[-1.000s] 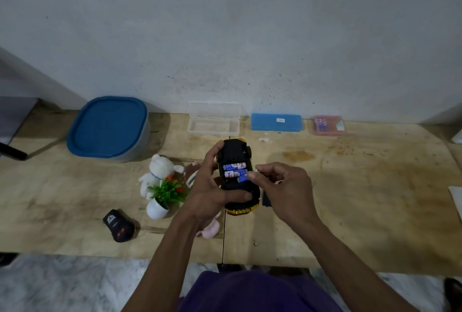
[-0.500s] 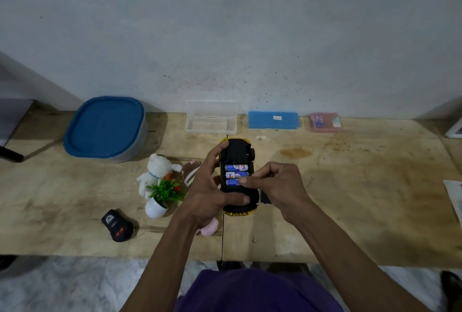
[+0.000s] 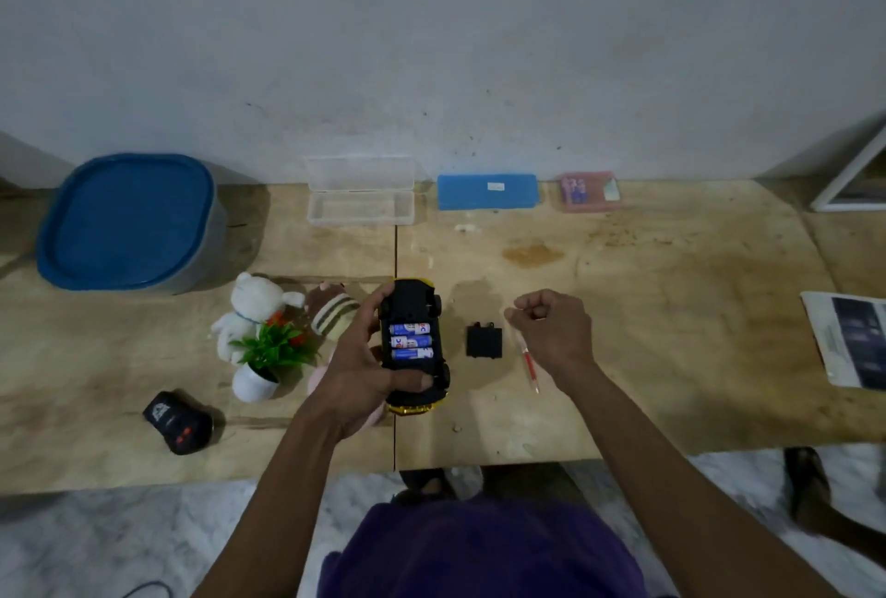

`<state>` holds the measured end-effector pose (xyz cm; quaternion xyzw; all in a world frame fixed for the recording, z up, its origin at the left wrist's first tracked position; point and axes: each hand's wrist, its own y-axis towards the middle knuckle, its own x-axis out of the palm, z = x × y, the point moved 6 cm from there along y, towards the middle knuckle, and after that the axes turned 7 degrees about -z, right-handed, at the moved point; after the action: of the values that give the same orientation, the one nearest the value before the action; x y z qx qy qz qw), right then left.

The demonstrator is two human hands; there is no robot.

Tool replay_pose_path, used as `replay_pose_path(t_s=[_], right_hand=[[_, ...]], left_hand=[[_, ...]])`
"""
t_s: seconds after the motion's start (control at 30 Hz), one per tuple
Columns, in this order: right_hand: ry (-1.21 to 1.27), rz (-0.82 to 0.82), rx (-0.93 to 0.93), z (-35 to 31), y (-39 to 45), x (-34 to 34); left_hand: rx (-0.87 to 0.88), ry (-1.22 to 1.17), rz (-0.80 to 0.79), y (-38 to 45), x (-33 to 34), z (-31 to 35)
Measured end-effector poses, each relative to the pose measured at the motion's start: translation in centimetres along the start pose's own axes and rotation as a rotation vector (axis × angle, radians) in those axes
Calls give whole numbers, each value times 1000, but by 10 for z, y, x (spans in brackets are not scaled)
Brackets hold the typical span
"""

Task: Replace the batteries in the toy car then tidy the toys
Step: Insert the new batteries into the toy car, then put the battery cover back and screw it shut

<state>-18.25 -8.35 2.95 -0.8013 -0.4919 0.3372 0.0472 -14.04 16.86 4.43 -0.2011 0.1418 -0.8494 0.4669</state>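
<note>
Wooden table (image 3: 671,310) with, at its middle, the toy car (image 3: 414,343) held underside up by the left hand (image 3: 364,372), fingers clamped round its body; 3 batteries (image 3: 411,341) fill the open compartment. The right hand (image 3: 551,329) hovers apart, fingers curled, seemingly empty. Likely step: insertion complete. The next move calls for refitting the black cover (image 3: 484,341) lying just right of the car, near the screwdriver (image 3: 527,362).

a long wooden table (image 3: 671,310), light brown with dark stains and a thin seam down the middle, pushed up against a plain grey wall (image 3: 431,46) with small marks. below the table's near edge, a pale marbled floor (image 3: 96,545). dim, soft light all over, with faint shadows on the wood.
</note>
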Motion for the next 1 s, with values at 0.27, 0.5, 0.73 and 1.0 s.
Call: replay_pose_path(t_s=[0.27, 0.5, 0.73, 1.0], right_hand=[[-812, -234, -90, 36, 29, 45], [-934, -230, -190, 46, 36, 50], [-916, -235, -223, 46, 43, 52], [-425, -237, -137, 48, 42, 44]], left_hand=[[-65, -60, 80, 9, 6, -4], [-73, -37, 102, 11, 10, -2], [-101, -36, 122, 16, 10, -8], [-91, -46, 125, 13, 11, -6]])
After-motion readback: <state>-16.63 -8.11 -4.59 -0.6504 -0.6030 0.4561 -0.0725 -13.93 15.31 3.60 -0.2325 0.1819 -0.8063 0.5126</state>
